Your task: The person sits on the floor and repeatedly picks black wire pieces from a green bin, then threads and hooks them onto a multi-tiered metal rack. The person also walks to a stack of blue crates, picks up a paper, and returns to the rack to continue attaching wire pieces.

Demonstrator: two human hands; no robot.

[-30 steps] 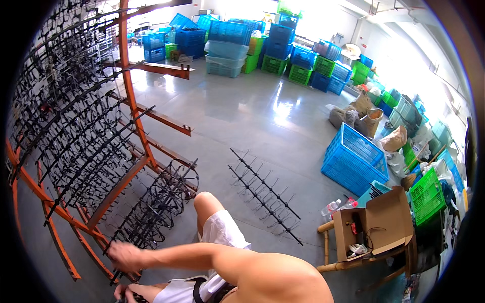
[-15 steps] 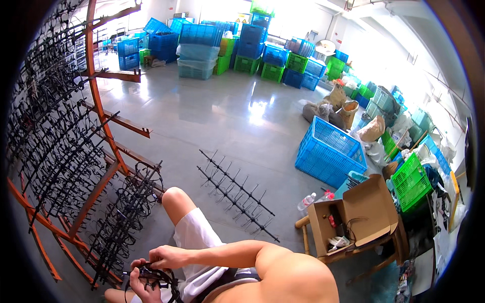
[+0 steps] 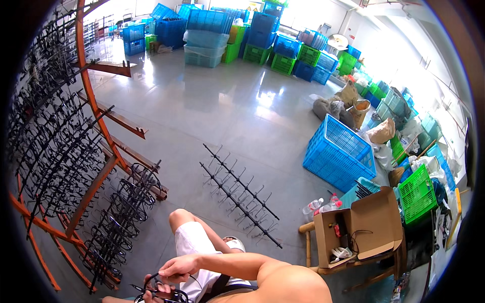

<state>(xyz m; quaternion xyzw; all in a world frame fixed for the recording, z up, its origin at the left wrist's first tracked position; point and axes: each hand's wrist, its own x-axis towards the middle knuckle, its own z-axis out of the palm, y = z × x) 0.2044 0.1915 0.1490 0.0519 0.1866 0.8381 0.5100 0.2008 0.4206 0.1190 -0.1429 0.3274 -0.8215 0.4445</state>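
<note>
At the lower edge, both my hands are together over a bundle of thin black looped pieces [image 3: 179, 297]; their exact kind I cannot make out. My right hand [image 3: 179, 267] is closed, its fingers pinching a slim black piece from above. Below it, my left hand [image 3: 160, 290] curls round the black looped pieces, partly hidden by them and by the right hand. Left of my hands, a rack with orange-brown bars [image 3: 96, 106] carries many black rods hung with similar looped pieces [image 3: 124, 212].
Two black rods with hooked wires [image 3: 240, 199] lie on the grey floor ahead. To the right, an open cardboard box [image 3: 371, 222] rests on a wooden stool [image 3: 308, 247], near plastic bottles [image 3: 313, 205] and a blue crate [image 3: 336, 156]. Stacked crates [image 3: 207, 22] stand far back.
My right hand has shifted slightly right and down, lifting a slim black piece beside the left hand. My view has tilted, and a sandalled foot now shows beyond my knee.
</note>
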